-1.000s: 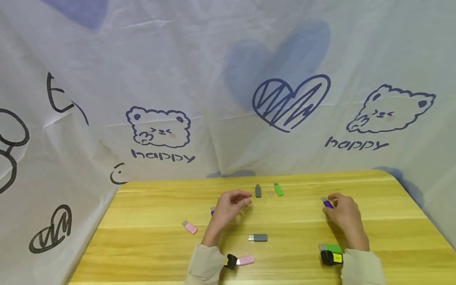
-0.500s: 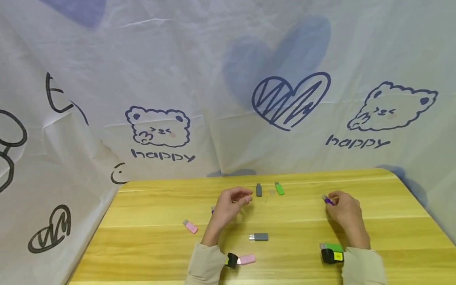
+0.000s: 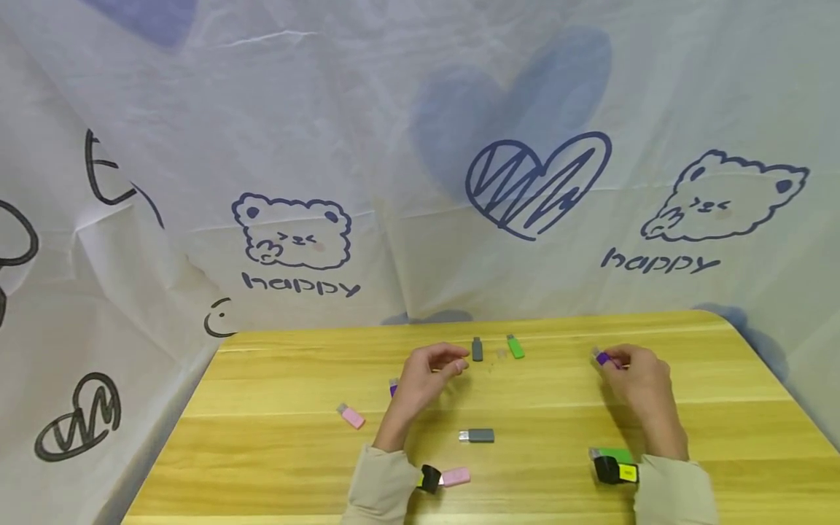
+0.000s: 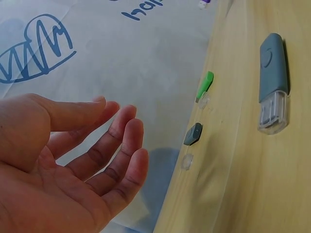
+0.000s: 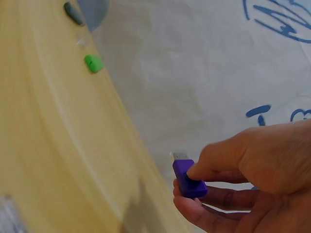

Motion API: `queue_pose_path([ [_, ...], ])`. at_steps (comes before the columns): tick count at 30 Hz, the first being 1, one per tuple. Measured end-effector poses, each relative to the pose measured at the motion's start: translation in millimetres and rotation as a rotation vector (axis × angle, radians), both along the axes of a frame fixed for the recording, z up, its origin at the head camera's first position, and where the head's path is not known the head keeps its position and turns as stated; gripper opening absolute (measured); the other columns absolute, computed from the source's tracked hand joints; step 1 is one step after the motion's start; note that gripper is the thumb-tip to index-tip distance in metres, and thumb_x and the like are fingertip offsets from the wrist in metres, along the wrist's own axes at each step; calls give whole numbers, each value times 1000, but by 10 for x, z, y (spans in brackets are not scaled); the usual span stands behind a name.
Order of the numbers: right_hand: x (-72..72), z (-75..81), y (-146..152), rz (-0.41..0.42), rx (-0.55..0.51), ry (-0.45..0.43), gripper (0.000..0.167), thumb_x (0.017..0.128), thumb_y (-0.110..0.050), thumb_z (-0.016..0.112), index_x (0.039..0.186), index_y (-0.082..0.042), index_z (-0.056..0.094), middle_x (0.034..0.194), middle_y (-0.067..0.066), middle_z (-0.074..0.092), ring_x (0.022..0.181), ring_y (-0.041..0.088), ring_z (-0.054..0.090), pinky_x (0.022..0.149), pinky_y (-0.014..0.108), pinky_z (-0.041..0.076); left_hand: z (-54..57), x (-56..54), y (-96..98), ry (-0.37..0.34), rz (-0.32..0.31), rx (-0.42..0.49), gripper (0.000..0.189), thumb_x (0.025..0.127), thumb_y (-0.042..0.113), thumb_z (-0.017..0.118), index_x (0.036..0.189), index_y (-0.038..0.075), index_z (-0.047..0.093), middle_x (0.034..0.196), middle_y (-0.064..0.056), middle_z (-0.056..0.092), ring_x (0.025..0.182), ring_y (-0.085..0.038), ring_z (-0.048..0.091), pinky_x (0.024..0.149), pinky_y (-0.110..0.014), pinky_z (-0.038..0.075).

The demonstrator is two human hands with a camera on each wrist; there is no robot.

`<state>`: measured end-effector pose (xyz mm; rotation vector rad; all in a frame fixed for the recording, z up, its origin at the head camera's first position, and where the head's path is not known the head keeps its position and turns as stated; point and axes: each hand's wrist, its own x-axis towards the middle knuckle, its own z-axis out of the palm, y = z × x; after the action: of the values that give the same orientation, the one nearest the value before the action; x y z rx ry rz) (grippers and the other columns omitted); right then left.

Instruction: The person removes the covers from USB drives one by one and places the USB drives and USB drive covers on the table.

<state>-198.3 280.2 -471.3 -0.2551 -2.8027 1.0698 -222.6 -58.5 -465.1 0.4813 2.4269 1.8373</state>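
Between thumb and fingers, my right hand (image 3: 642,383) pinches a purple USB flash drive (image 5: 184,171), held above the right part of the table with its metal plug pointing away from the palm. My left hand (image 3: 423,379) hovers palm inward over the table, fingers loosely bent and holding nothing. Just beyond its fingertips lies a dark grey USB drive (image 3: 477,349), with a green one (image 3: 515,346) beside it. Small clear plastic pieces (image 4: 187,161) lie near these two. Another grey drive (image 3: 477,435) with a clear-covered plug lies between the forearms.
A pink drive (image 3: 351,416) lies left of the left hand, a second purple drive (image 3: 394,387) partly behind that wrist. Another pink drive (image 3: 456,477) and another green one (image 3: 610,455) lie near the black wrist cameras. A printed white cloth (image 3: 420,182) hangs behind the wooden table (image 3: 262,452).
My right hand has risen slightly with the purple drive, which has turned a little in its fingers. The left hand has barely moved.
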Motion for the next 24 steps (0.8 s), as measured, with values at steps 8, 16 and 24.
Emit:
queue_pose_path([
  [8, 2, 137, -116, 92, -45, 54, 25, 94, -7, 68, 114, 8, 71, 100, 20, 71, 94, 41, 70, 76, 45, 57, -1, 17, 34, 17, -8, 12, 17, 97, 4, 69, 112, -3, 75, 101, -17, 76, 93, -35, 72, 67, -21, 52],
  [16, 1, 266, -411, 212, -159, 92, 19, 94, -5, 71, 111, 4, 72, 104, 20, 71, 93, 37, 71, 68, 26, 55, 7, 23, 74, 40, -12, 48, 16, 101, 4, 65, 111, -2, 75, 102, -20, 75, 94, -37, 71, 79, -46, 60],
  [24, 3, 332, -921, 338, -355, 79, 19, 96, -4, 71, 114, 2, 72, 109, 18, 70, 94, 32, 72, 74, 30, 60, 20, 15, 102, 25, -45, 110, 20, 100, 9, 67, 115, -3, 73, 103, -19, 75, 93, -38, 71, 82, -45, 60],
])
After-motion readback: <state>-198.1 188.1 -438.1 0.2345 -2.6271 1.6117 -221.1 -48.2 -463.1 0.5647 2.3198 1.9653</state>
